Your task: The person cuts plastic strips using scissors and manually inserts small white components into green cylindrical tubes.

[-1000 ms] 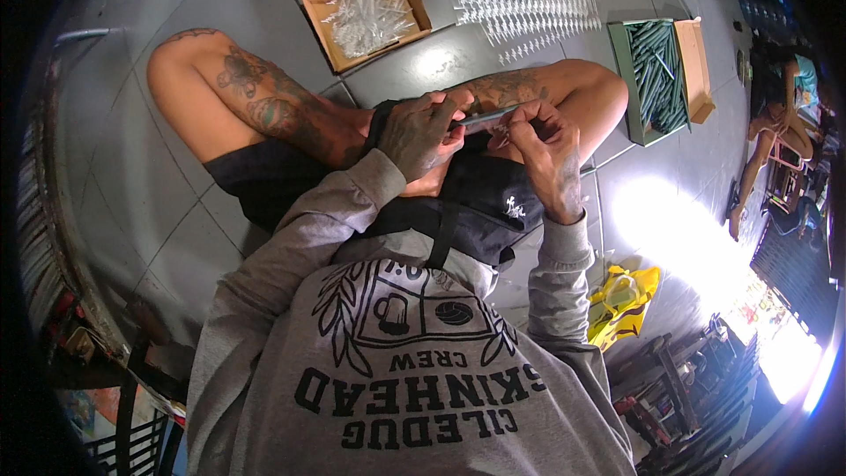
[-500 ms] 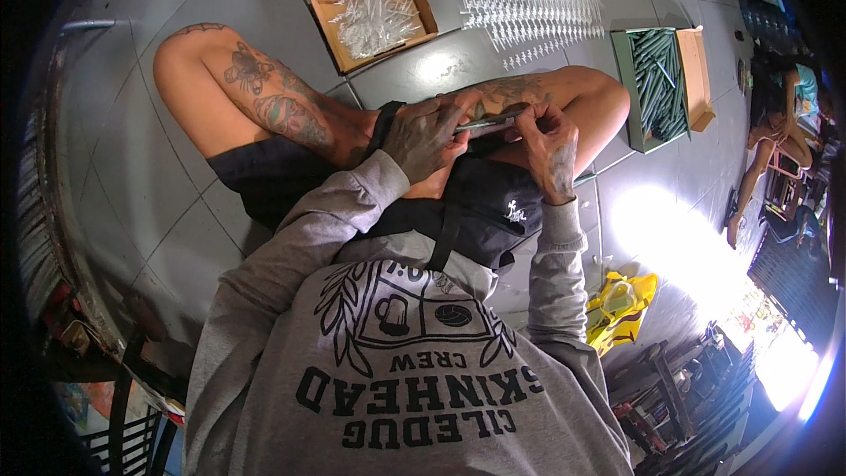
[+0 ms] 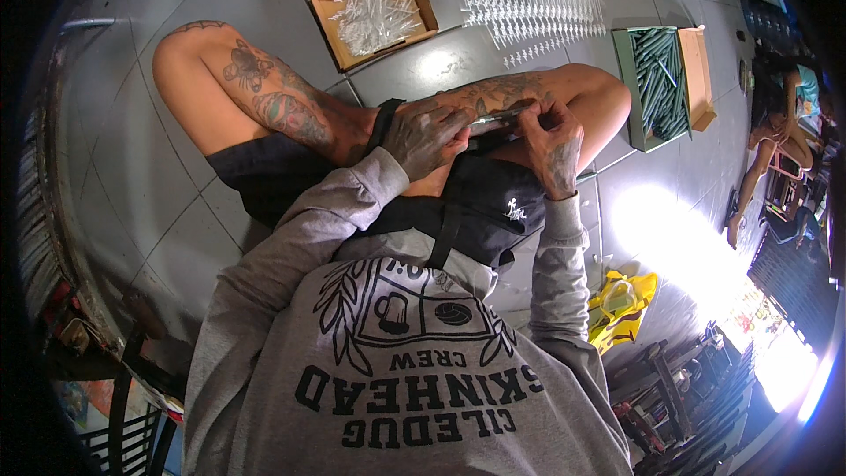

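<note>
Above my crossed legs, my left hand pinches one end of a slim, pen-like tube, dark green with a pale part at the left. At its other end my right hand is closed, thumb and fingers pressed together. Fingers partly cover the tube, so its ends are hard to make out. Beyond my right knee, a green box holds many similar dark green tubes. Past my feet, an open cardboard box contains a heap of thin, clear white sticks.
Rows of pale, spiky plastic pieces lie on the grey tiled floor between the boxes. A yellow bag sits at my right side. Another person is seated at the far right. A dark metal rack stands at lower left.
My right hand has shifted slightly right and turned a little at its end of the tube. My left hand has barely moved and keeps its grip.
</note>
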`<control>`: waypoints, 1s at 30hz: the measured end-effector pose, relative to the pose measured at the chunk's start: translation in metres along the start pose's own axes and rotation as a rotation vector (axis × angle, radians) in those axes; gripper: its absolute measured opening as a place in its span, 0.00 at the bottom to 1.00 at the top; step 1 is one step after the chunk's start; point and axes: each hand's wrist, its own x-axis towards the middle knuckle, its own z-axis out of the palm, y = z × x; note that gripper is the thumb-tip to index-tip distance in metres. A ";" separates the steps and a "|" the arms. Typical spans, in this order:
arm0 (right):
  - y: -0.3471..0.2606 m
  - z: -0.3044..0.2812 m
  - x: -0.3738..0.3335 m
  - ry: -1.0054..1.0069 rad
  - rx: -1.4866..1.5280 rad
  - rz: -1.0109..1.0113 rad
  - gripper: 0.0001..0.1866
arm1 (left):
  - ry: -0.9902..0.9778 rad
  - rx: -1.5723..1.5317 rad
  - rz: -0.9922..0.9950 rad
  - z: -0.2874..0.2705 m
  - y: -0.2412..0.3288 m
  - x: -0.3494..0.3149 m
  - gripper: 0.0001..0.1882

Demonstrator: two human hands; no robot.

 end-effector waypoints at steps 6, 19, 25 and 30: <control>0.001 0.000 0.002 -0.004 -0.004 -0.004 0.10 | 0.003 -0.009 0.021 0.000 0.000 0.001 0.11; -0.003 -0.001 0.004 -0.002 0.011 -0.006 0.09 | 0.017 -0.025 0.015 0.002 -0.003 -0.001 0.12; -0.008 -0.002 0.003 0.016 -0.048 -0.037 0.09 | 0.023 -0.030 0.035 0.001 -0.003 0.001 0.12; -0.010 -0.005 0.003 0.029 -0.078 -0.068 0.09 | 0.000 -0.024 -0.001 0.001 -0.002 0.000 0.11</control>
